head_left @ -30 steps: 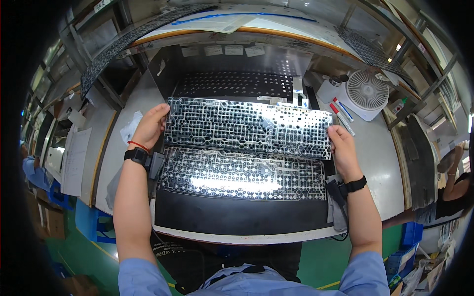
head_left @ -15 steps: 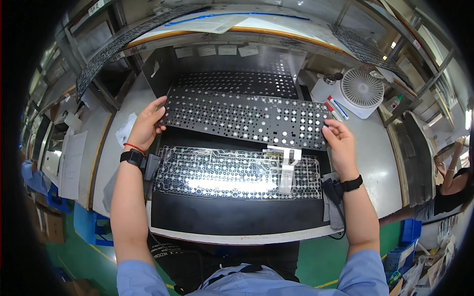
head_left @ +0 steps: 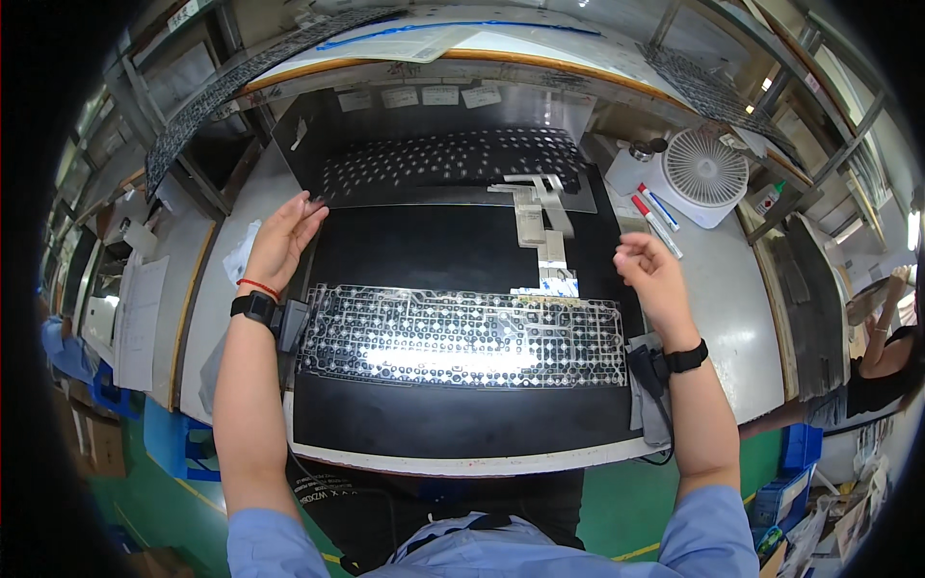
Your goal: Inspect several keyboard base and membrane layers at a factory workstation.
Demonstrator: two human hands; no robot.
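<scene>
My left hand (head_left: 281, 241) is raised at the far left of a black mat (head_left: 424, 424), thumb and fingers drawn together. Across from it my right hand (head_left: 653, 275) has its thumb and curled fingers close together. The face of the perforated black plate does not show between them; whether they pinch its edge against the dark mat, I cannot make out. Below lies a clear keyboard membrane sheet (head_left: 462, 337) with rows of round dots and strong glare. A pale ribbon tail (head_left: 551, 258) runs up from its far edge, partly blurred.
Behind the mat leans a glossy dark panel (head_left: 385, 120) with blurred rows of dots on it. To the right stand a white fan (head_left: 706, 169) and markers (head_left: 658, 231). Dark sheets (head_left: 819, 318) are stacked farther right. Another person's arm (head_left: 875, 328) shows at the far right.
The black perforated plate's broad face was between my hands and no longer shows. The pale ribbon lay over the membrane and now extends away from it. My hands have barely shifted.
</scene>
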